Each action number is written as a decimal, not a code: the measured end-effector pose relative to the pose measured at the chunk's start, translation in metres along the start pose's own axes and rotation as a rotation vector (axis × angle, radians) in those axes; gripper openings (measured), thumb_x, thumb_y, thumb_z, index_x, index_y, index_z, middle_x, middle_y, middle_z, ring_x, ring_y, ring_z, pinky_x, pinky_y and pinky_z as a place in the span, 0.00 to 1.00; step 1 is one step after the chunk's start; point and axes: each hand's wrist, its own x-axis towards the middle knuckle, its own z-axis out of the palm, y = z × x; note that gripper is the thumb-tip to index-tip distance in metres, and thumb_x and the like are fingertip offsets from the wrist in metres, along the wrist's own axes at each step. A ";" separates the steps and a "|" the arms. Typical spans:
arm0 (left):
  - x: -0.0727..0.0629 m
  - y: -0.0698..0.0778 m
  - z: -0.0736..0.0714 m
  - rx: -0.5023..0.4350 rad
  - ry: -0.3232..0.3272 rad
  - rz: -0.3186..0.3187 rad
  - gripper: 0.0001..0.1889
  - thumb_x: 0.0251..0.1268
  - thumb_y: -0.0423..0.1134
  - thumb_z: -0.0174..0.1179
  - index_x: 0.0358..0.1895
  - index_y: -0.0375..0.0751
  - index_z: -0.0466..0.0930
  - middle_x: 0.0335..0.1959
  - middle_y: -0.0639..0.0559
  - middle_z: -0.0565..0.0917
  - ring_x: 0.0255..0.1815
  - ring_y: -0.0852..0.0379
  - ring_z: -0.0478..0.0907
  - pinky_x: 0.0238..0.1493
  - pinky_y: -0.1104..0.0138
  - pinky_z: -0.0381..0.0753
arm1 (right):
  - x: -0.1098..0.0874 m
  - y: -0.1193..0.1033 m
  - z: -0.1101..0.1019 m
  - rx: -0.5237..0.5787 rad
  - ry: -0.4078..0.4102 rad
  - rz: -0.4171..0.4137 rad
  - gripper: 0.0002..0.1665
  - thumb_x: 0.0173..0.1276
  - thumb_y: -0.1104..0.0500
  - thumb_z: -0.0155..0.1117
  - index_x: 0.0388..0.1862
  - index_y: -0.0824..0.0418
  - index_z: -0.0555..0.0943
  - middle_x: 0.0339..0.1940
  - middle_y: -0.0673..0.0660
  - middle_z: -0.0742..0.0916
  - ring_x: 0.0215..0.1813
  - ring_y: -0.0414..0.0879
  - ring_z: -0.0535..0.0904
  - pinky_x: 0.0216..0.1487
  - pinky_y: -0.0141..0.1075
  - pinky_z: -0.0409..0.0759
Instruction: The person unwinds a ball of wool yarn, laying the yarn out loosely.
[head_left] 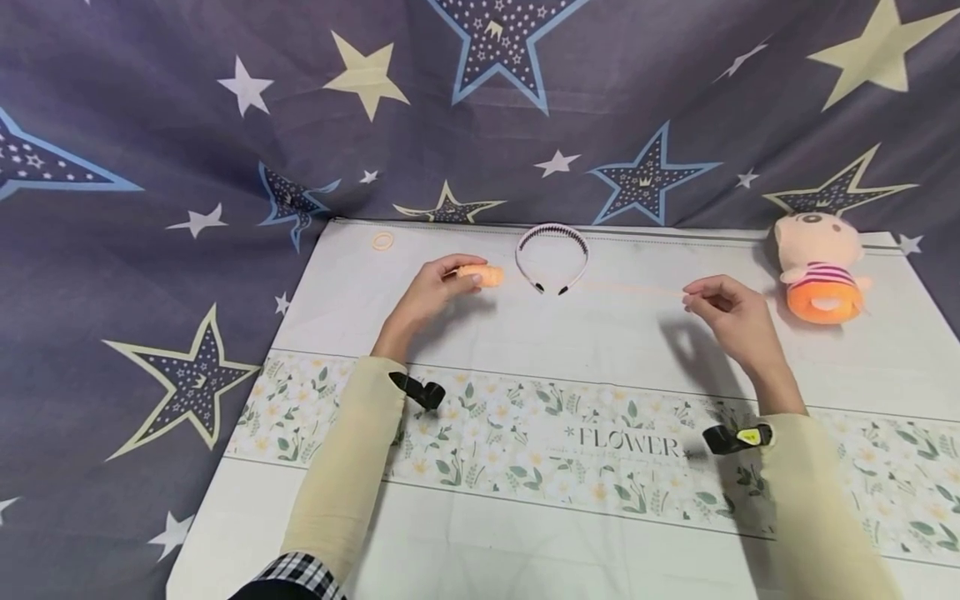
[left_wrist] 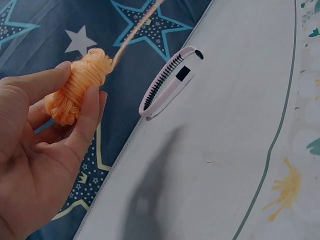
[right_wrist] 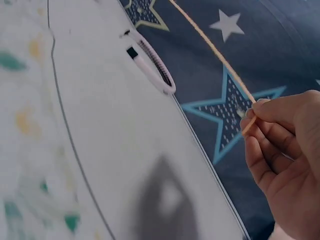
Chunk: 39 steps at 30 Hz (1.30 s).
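My left hand (head_left: 438,290) grips a small skein of orange yarn (left_wrist: 82,85) between thumb and fingers, held above the table. From the skein a strand of yarn (right_wrist: 215,50) runs straight across to my right hand (head_left: 731,317). Thumb and fingertips of that hand pinch the strand near its end, and a short tail (right_wrist: 248,126) pokes out below them. Between the hands, a pale pink headband (head_left: 522,250) with dark inner teeth and black tips lies on the table at the back; the strand passes close by its tips in the head view.
A plush toy (head_left: 823,271) with a striped top and orange bottom lies at the back right. At the back left is a thin orange ring (head_left: 382,241). The white table cover (head_left: 450,533) has a floral band, and a star-patterned curtain (head_left: 480,150) hangs behind.
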 end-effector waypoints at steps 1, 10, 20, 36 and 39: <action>0.000 0.000 0.000 -0.001 0.000 0.000 0.18 0.65 0.31 0.60 0.58 0.33 0.76 0.51 0.42 0.81 0.42 0.60 0.81 0.58 0.52 0.80 | -0.001 0.003 -0.004 -0.013 0.005 0.003 0.11 0.67 0.64 0.63 0.46 0.70 0.80 0.30 0.44 0.86 0.33 0.28 0.80 0.37 0.15 0.77; 0.000 0.001 -0.005 0.003 0.016 -0.001 0.18 0.66 0.32 0.60 0.58 0.34 0.76 0.52 0.41 0.80 0.46 0.53 0.82 0.56 0.55 0.82 | -0.014 0.027 -0.036 -0.129 0.036 0.071 0.12 0.68 0.62 0.61 0.47 0.68 0.79 0.30 0.36 0.84 0.33 0.23 0.77 0.33 0.14 0.73; 0.000 0.004 -0.008 -0.024 0.025 0.023 0.19 0.65 0.31 0.60 0.58 0.31 0.75 0.52 0.41 0.79 0.45 0.58 0.80 0.54 0.62 0.83 | -0.025 0.041 -0.060 -0.210 0.059 0.125 0.15 0.68 0.58 0.61 0.48 0.67 0.79 0.28 0.32 0.81 0.33 0.23 0.74 0.33 0.12 0.71; -0.002 0.004 -0.012 -0.080 0.052 0.023 0.18 0.65 0.31 0.60 0.57 0.30 0.75 0.50 0.45 0.79 0.47 0.58 0.79 0.53 0.65 0.84 | -0.049 0.064 -0.085 -0.430 0.000 0.334 0.22 0.72 0.48 0.55 0.55 0.61 0.76 0.43 0.50 0.78 0.38 0.30 0.68 0.30 0.25 0.71; -0.003 0.005 -0.013 -0.073 0.052 0.025 0.18 0.65 0.32 0.60 0.57 0.31 0.76 0.51 0.44 0.79 0.47 0.57 0.79 0.53 0.65 0.84 | -0.054 0.068 -0.089 -0.436 -0.008 0.369 0.23 0.71 0.47 0.55 0.56 0.61 0.76 0.44 0.53 0.79 0.38 0.35 0.70 0.28 0.26 0.72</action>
